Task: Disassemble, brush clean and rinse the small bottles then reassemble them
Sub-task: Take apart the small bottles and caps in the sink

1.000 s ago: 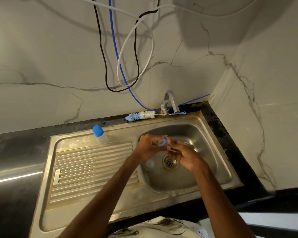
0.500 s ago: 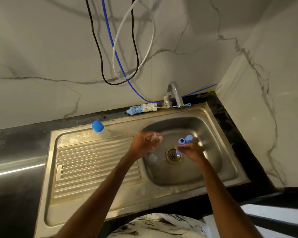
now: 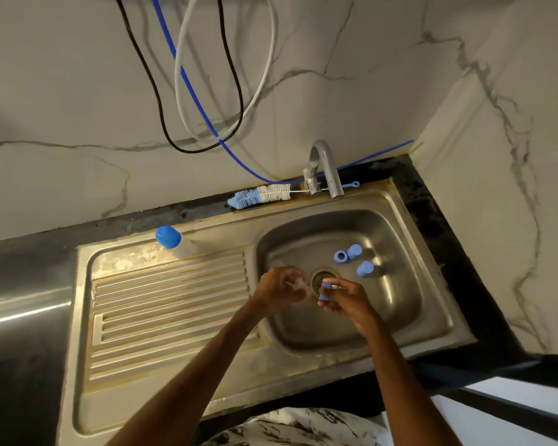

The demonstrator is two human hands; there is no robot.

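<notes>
1. Grips a clear small bottle (image 3: pixel 298 283) in the left hand (image 3: pixel 277 289), over the sink (image 3: pixel 335 336) drain.
2. Pinches a blue cap (image 3: pixel 324 291) in the right hand (image 3: pixel 347 302), near the left.
3. Shows three loose caps (image 3: pixel 354 251) beyond the right hand, a capped bottle (image 3: pixel 171 239) beyond and left of the left hand, and a brush (image 3: pixel 260 196) farther beyond both.

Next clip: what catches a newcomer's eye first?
Over the drain, the left hand grips a small clear bottle and the right hand pinches a blue cap. Three loose blue caps lie in the basin beyond them; a bottle brush rests behind it.
</notes>
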